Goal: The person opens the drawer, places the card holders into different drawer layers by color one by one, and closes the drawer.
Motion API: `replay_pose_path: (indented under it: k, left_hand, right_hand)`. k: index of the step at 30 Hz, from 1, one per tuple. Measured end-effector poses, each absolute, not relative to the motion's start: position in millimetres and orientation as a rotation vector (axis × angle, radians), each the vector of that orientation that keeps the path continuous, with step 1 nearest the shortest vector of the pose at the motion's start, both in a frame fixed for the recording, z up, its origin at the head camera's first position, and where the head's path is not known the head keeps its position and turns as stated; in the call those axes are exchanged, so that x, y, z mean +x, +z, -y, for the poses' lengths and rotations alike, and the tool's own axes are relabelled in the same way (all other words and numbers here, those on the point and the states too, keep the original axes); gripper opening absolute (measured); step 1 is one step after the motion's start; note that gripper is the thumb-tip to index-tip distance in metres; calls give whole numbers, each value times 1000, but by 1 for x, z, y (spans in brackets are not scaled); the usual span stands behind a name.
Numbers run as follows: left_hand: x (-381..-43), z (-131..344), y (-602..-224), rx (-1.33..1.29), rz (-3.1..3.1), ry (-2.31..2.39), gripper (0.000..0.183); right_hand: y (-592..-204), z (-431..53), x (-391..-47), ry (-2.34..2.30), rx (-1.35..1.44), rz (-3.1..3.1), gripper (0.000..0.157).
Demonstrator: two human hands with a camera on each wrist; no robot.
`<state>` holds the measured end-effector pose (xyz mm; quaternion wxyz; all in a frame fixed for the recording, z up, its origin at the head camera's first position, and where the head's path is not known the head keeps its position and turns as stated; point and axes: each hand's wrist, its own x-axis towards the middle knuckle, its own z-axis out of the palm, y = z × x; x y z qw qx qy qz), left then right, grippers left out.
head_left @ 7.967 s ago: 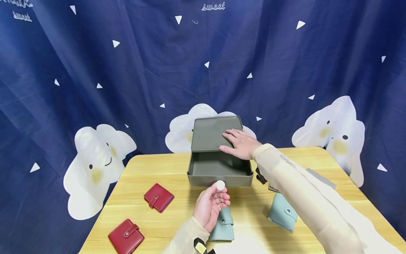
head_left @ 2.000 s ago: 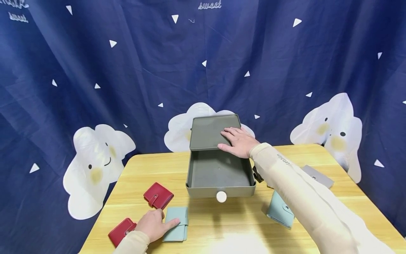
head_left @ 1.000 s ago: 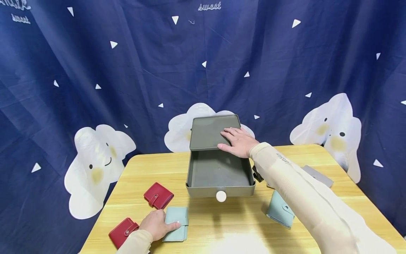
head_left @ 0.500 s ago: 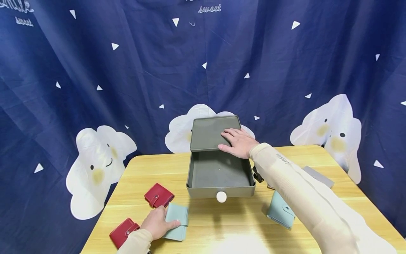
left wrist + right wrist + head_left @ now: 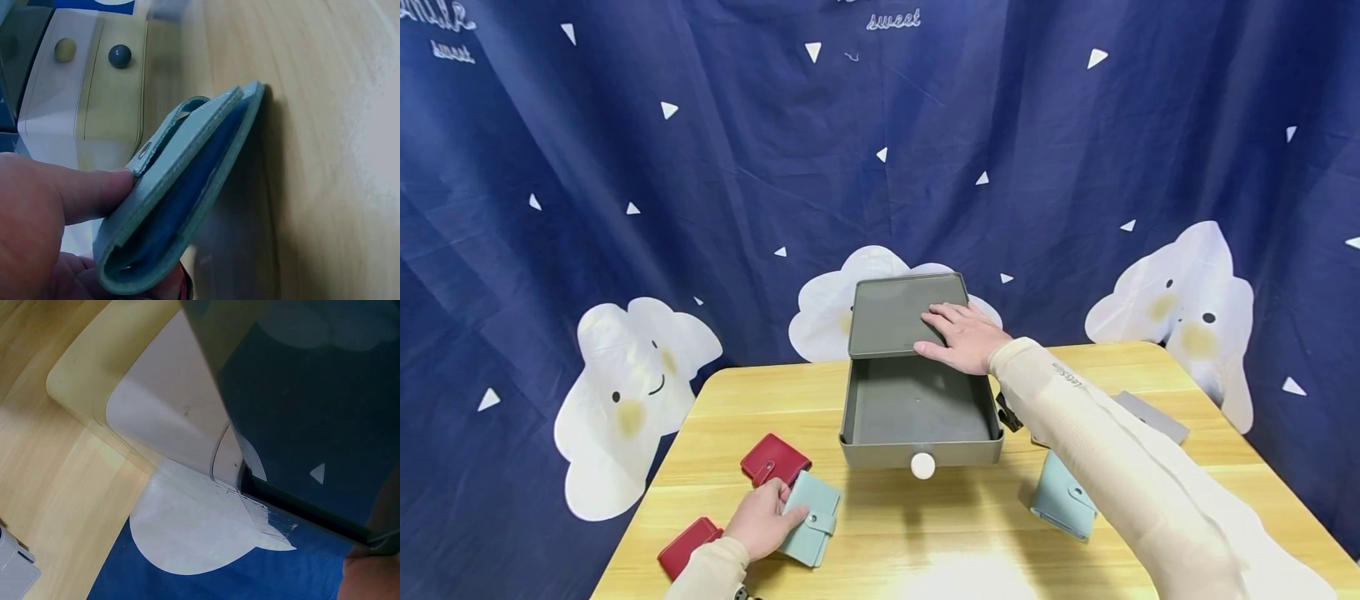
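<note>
In the head view my left hand [image 5: 762,521] holds a light blue snap wallet [image 5: 814,512], thumb on its upper face. The left wrist view shows that wallet [image 5: 178,181] pinched between thumb and fingers and tilted on edge over the table; its strap is fastened and its folded layers show from the side. My right hand [image 5: 966,337] lies with outstretched fingers on the top of a dark grey box [image 5: 887,317]. The box's drawer [image 5: 880,454] is pulled out, with bare bottom and a round white knob [image 5: 922,466] in front.
Two red wallets [image 5: 777,458] lie at the left, the nearer one partly behind my left arm. Right of the drawer are another light blue wallet [image 5: 1063,497] and a grey wallet [image 5: 1153,415], near my right sleeve. A dark blue curtain [image 5: 737,167] hangs behind the table.
Since the first frame, my left hand has left the knob, the drawer is further out, and the light blue wallet has shifted left. Lately its edge has risen and it has turned; my right hand stayed.
</note>
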<state>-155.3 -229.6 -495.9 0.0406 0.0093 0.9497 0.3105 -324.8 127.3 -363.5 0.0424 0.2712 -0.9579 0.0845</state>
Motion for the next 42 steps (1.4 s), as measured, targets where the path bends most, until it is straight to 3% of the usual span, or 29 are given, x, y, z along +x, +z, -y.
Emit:
replay_pose_path:
  k: [15, 27, 42]
  left_hand:
    - [-164, 240, -476, -41, -2932, 975, 15]
    - [-166, 247, -433, -70, -2971, 1066, 25]
    - [-168, 248, -373, -67, -2997, 1142, 24]
  right_hand:
    - [-369, -129, -329, 275, 836, 2916, 80]
    - [-365, -128, -326, 271, 828, 2923, 79]
    - [-366, -129, -327, 259, 838, 2918, 79]
